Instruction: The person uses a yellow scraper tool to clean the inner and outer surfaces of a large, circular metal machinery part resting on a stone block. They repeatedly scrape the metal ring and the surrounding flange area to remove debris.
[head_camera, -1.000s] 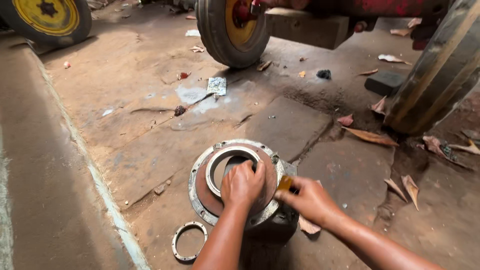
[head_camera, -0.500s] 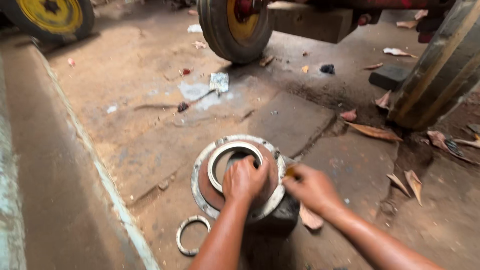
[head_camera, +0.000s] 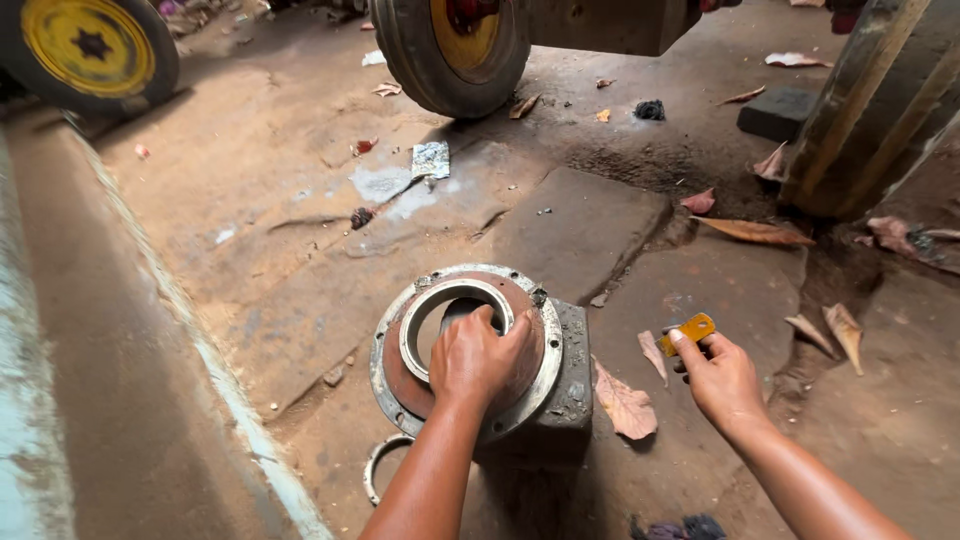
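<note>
Reading from left to right: a pale painted kerb edge (head_camera: 60, 400) borders the dirt floor, and a yellow-hubbed wheel (head_camera: 88, 45) stands at top left. A loose metal ring (head_camera: 375, 468) lies on the ground just beside the grey block (head_camera: 565, 395). On that block rests the round flanged housing (head_camera: 466, 350), rust-brown inside a bright bolt-holed rim. The left hand (head_camera: 478, 358) lies on the housing, fingers curled over the edge of its inner steel ring (head_camera: 425, 318), gripping it. Dry leaves (head_camera: 625, 405) lie beside the block. The right hand (head_camera: 722, 378), apart from the housing, pinches a small yellow tool (head_camera: 690, 330) between its fingertips. A second tyre (head_camera: 450, 50) stands at top centre.
</note>
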